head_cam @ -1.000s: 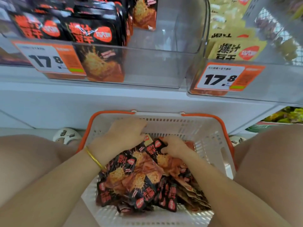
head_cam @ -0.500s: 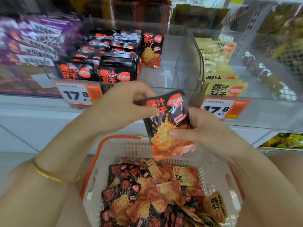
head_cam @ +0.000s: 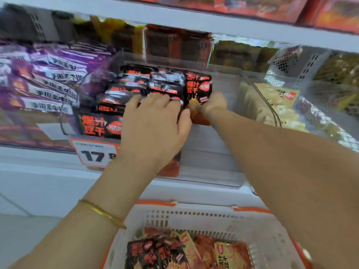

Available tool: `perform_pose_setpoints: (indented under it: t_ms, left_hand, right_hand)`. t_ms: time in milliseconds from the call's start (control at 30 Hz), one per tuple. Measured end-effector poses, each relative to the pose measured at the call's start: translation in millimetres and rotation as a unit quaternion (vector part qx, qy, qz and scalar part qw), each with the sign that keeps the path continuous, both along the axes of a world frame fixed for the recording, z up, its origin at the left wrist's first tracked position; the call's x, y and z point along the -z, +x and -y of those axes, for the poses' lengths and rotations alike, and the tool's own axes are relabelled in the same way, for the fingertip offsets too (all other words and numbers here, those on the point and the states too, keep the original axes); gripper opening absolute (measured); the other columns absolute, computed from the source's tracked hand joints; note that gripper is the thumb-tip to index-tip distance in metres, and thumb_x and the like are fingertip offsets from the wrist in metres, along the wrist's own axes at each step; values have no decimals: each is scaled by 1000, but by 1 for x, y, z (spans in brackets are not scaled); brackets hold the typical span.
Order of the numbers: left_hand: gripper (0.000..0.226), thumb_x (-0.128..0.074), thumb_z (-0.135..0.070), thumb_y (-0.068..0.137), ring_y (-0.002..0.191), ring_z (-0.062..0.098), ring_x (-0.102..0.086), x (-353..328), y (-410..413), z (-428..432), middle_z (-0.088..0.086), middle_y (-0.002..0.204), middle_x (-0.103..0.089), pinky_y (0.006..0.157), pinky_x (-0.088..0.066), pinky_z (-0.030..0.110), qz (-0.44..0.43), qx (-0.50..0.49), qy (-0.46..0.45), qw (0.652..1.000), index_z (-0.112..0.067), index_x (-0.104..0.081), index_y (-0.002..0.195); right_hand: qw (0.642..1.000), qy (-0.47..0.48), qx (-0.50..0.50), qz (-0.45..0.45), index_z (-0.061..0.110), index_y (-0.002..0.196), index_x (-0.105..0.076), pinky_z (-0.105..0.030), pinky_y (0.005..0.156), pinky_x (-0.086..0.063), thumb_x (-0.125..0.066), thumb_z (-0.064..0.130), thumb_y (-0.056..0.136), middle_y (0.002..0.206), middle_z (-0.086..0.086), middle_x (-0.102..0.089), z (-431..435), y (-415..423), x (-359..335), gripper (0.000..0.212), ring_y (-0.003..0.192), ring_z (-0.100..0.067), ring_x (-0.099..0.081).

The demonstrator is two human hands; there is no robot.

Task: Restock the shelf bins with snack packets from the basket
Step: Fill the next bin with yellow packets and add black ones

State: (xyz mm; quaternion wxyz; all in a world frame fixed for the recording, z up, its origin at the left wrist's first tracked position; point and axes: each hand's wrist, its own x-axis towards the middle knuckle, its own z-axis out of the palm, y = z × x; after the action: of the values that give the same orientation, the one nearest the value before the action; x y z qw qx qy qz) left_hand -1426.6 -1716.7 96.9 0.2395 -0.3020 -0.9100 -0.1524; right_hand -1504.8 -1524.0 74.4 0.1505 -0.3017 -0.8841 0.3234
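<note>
Both my hands reach into the clear shelf bin (head_cam: 211, 171). My right hand (head_cam: 213, 103) grips a black and orange snack packet (head_cam: 198, 88), held upright at the right end of the rows of same packets (head_cam: 136, 88) standing in the bin. My left hand (head_cam: 155, 121) lies with fingers spread over the tops of those packets, its thumb against the held packet's lower edge. Below, the white basket with orange rim (head_cam: 213, 216) holds several more black and yellow packets (head_cam: 174, 251).
Purple packets (head_cam: 44, 78) fill the bin to the left; yellow packets (head_cam: 275, 101) fill the bin to the right. An orange price tag reading 17.8 (head_cam: 95, 154) hangs on the bin front. Another shelf board (head_cam: 213, 22) runs above.
Both hands dug in the basket, then lifted one packet up. Now they have carried it up into the bin beside the standing rows.
</note>
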Motion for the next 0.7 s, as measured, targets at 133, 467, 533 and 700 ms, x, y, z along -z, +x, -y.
perform_pose_setpoints:
  t_ms: [133, 467, 533, 700]
  left_hand:
    - [55, -20, -40, 93, 96, 27, -62, 3, 0, -1, 5, 97, -70, 95, -35, 40, -4, 0, 7, 1000, -15, -70, 92]
    - [56, -19, -38, 96, 85, 26, -61, 8, -3, -2, 1, 87, -69, 87, -35, 38, -20, 4, 1, 1000, -15, -68, 86]
    - [56, -19, -39, 96, 85, 26, -62, 10, -4, -2, 1, 88, -69, 88, -35, 38, -34, 6, 13, 999, -15, -68, 86]
    - [40, -34, -34, 96, 90, 28, -60, 8, 9, -3, 1, 97, -68, 87, -35, 40, -142, 31, 81, 986, -12, -67, 90]
  right_hand:
    - [997, -45, 51, -34, 7, 112, -61, -35, 89, -47, -72, 29, 82, 118, -11, -64, -19, -26, 20, 39, 111, -28, -60]
    - [996, -62, 58, -29, 2, 119, -54, -38, 89, -48, -72, 23, 82, 121, -15, -59, -34, -62, 34, 46, 106, -27, -59]
    - [995, -69, 63, -18, 3, 116, -57, -35, 83, -50, -73, 27, 81, 118, -16, -61, -33, -63, 34, 46, 96, -22, -59]
    - [995, -74, 51, -32, 2, 115, -57, -31, 77, -46, -65, 28, 88, 116, -11, -61, -14, -19, -11, 38, 109, -28, -60]
